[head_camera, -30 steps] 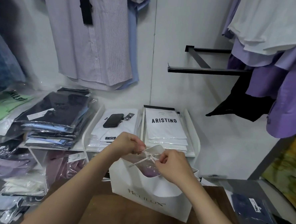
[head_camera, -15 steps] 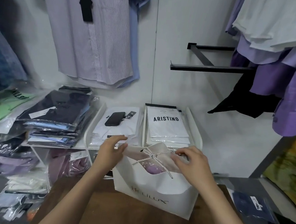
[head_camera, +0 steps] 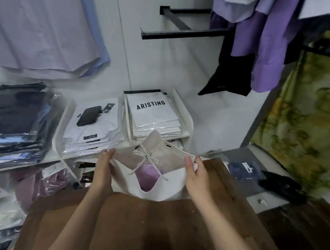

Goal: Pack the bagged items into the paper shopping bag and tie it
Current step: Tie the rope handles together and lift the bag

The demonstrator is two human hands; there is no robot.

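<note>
Got the paper bag [head_camera: 168,185] standing on the wooden table [head_camera: 154,220] near the packed shirts [head_camera: 153,116], with a knotted cord [head_camera: 147,156] across its mouth and a purple bagged item [head_camera: 149,174] inside. Pressing the left hand [head_camera: 101,171] flat against its left side and pinching the right rim with the right hand [head_camera: 195,177]

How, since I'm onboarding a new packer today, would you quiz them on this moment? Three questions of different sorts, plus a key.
1. True or false: the cord across the mouth of the paper shopping bag is already knotted.
2. What lies on the white shirt stack left of the ARISTINO stack? A) a phone B) scissors C) a tape roll
3. Fill in: the bagged item showing inside the bag is ___ in colour.
Key: 1 true; 2 A; 3 purple.
</note>
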